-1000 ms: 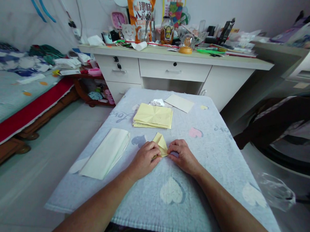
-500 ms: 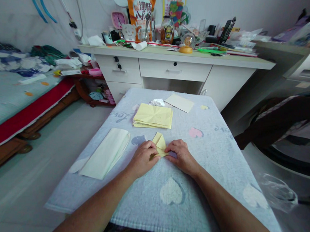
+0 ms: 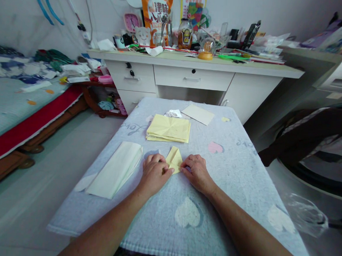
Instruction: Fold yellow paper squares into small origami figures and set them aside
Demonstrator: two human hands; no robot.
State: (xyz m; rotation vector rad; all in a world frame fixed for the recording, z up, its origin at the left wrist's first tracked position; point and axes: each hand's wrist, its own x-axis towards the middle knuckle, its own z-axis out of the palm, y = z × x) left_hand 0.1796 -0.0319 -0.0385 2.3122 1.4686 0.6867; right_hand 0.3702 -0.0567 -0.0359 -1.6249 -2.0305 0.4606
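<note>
A small folded piece of yellow paper (image 3: 174,158) lies on the cloth-covered table, its narrow end pointing away from me. My left hand (image 3: 155,172) grips its left edge, the thumb on its near left part. On the other side my right hand (image 3: 196,172) pinches its right edge with curled fingers. Beyond the hands is a stack of yellow paper sheets (image 3: 168,128) with crease lines on top. A pale folded bundle of paper (image 3: 115,170) lies left of my left hand.
A cream card (image 3: 198,113) and crumpled white tissue (image 3: 173,113) lie at the table's far end. The blue patterned tablecloth (image 3: 230,207) reaches toward a white desk (image 3: 193,76) crowded with items. A bed is at left, a washing machine at right.
My left hand has shifted slightly left and its thumb has moved over the paper's near part. The paper's near edge now lies flatter, and more of the folded piece shows between the hands.
</note>
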